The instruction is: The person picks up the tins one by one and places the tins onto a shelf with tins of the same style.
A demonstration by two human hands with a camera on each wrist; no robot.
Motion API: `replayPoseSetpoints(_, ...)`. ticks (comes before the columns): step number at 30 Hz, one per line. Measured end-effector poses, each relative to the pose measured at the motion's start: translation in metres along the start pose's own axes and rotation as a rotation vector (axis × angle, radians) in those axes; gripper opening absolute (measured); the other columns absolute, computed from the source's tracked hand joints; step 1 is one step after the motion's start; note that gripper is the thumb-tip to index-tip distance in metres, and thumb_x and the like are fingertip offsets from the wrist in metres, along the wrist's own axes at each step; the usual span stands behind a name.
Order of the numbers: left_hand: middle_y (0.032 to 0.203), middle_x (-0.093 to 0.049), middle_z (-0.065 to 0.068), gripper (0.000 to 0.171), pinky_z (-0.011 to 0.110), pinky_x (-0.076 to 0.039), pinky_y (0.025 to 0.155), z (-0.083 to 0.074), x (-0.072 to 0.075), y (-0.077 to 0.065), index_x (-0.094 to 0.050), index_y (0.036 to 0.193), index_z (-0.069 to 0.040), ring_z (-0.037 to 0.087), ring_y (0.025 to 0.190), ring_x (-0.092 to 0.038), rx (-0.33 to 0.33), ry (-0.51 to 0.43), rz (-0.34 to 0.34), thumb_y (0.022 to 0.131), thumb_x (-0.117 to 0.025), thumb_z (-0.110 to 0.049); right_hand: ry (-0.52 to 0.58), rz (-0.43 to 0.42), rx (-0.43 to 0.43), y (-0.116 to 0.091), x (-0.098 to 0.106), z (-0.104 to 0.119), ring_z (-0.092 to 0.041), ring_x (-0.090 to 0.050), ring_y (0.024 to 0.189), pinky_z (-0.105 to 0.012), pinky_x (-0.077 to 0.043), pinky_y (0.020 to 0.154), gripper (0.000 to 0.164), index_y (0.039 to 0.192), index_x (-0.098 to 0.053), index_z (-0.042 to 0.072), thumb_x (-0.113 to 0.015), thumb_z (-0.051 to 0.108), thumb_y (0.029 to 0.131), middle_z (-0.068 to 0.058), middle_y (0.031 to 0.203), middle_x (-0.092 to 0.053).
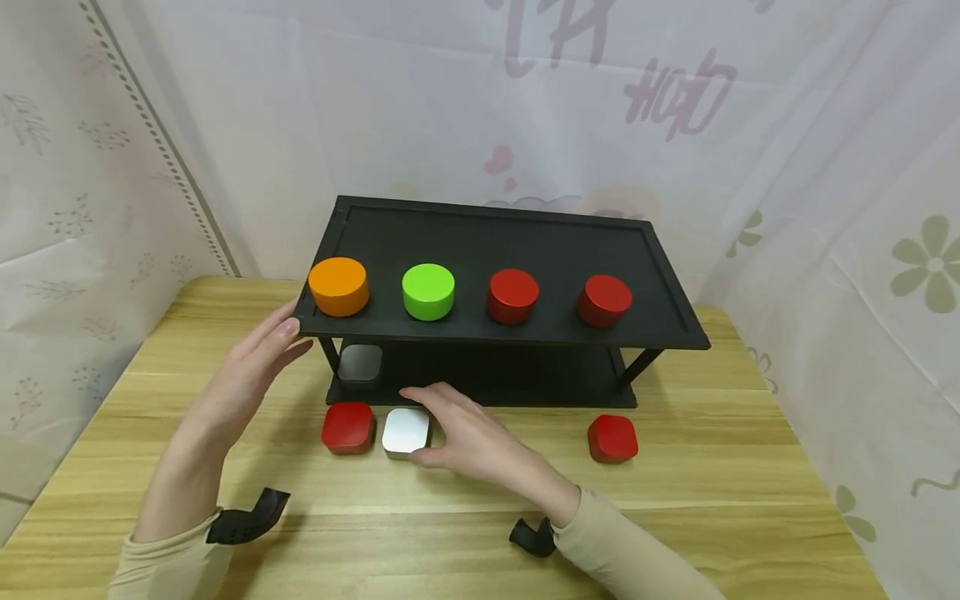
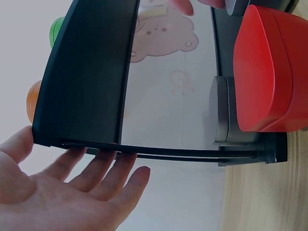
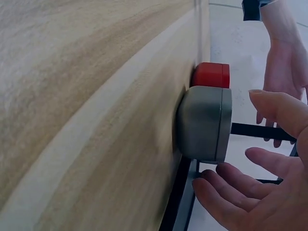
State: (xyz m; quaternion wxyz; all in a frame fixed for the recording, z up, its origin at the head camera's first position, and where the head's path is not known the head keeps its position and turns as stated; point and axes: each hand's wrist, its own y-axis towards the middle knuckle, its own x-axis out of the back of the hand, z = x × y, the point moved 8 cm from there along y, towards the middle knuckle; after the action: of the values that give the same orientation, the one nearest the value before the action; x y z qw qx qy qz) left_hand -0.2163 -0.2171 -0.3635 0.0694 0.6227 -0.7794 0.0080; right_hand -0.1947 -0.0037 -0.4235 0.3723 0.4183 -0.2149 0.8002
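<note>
The right hand [image 1: 474, 437] is spread apart, apparently to span the silver, rounded-square metallic tin [image 1: 405, 431], while the left hand [image 1: 238, 379], fingers extended, touches the black two-tier rack [image 1: 480, 239], seemingly steadying it.

A rounded-square silver tin [image 1: 406, 430] sits flat on the tabletop [image 1: 390, 550] — apparently closed. A black two-tier rack [image 1: 487, 237] stands upright behind.

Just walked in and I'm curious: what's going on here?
A person's left hand touches the left end of a black two-tier rack. The right hand is spread around a silver tin standing on the table, apparently not yet gripping it. Four round tins stand on the upper shelf, and one grey tin on the lower. Two red square tins are also on the table.
</note>
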Motion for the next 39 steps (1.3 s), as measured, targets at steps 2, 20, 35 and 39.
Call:
replayPoseSetpoints(2,0.155,-0.025,-0.001,0.048,0.007,-0.036,0.097,0.0,0.0,0.0,-0.028,0.149,-0.021,-0.001,0.13,-0.034,0.002,0.003,0.0,0.103,-0.035,-0.031,-0.011,0.004,0.003,0.001,-0.003,0.0,-0.006,-0.05,0.112,-0.027,-0.049,0.092,0.074,0.141,-0.039,0.03,-0.076,0.032,0.077,0.006,0.129,-0.051)
replayPoseSetpoints(20,0.155,-0.026,0.0,0.048,0.008,-0.036,0.098,-0.001,-0.001,0.0,-0.028,0.149,-0.019,0.0,0.131,-0.033,-0.012,-0.015,0.005,0.103,-0.034,-0.029,-0.018,0.045,-0.013,0.008,-0.016,-0.003,-0.007,-0.053,0.103,-0.021,-0.048,0.084,0.067,0.134,-0.047,0.027,-0.078,0.03,0.074,0.005,0.124,-0.055)
replayPoseSetpoints(35,0.155,-0.026,-0.001,0.048,0.009,-0.036,0.098,-0.001,-0.002,0.0,-0.028,0.149,-0.02,0.0,0.131,-0.034,-0.006,-0.014,0.002,0.103,-0.034,-0.03,-0.011,0.031,-0.039,0.011,-0.02,-0.009,-0.008,-0.055,0.099,-0.023,-0.048,0.084,0.064,0.13,-0.05,0.023,-0.079,0.026,0.073,0.005,0.121,-0.059)
replayPoseSetpoints(39,0.155,-0.026,-0.001,0.048,0.008,-0.036,0.098,-0.001,-0.001,0.0,-0.028,0.149,-0.021,0.0,0.131,-0.034,0.002,-0.01,-0.001,0.103,-0.034,-0.031,-0.022,0.025,-0.048,0.012,-0.021,-0.01,-0.009,-0.055,0.099,-0.024,-0.048,0.085,0.063,0.129,-0.051,0.023,-0.079,0.027,0.073,0.005,0.121,-0.06)
